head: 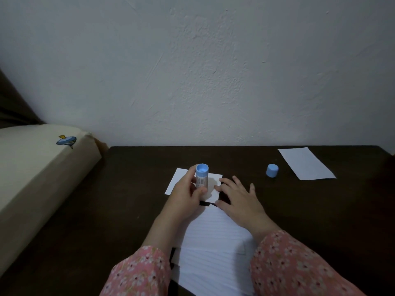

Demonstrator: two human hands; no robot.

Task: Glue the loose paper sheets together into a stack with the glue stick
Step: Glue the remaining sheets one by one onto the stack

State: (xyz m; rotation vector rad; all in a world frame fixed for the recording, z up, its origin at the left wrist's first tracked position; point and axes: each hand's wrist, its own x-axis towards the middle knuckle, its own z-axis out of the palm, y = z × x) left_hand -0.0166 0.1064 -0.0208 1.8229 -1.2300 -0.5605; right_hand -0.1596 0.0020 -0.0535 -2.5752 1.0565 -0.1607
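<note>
At the bottom of the frame I see two pink flowered sleeves (141, 272), one at the lower left and one at the lower right. Between them lies a lined sheet (210, 248) on the dark table (106, 210), reaching from the bottom edge up to the hands.

A little higher, in the middle of the frame, the left hand (186, 191) grips the glue stick (201, 176). The fingers and the thumb are curled around its white body, and it stands upright with the blue end up and the lower end on a small white sheet (178, 180). I cannot tell if the glue itself touches the paper, because the hand hides the tip.

Just to the right, the right hand (237, 199) lies flat with the fingers straight and spread. Its fingertips press on the right edge of the small white sheet, and the palm rests over the top corner of the lined sheet.

Further up and to the right, the blue cap (272, 170) lies alone on the table, well apart from the glue stick. Beyond it, near the upper right corner of the table, there is another loose sheet (305, 163).

At the left of the frame I see a beige cushion (38, 167) with a small blue spinning-top picture. Behind everything is a pale wall (213, 71).
</note>
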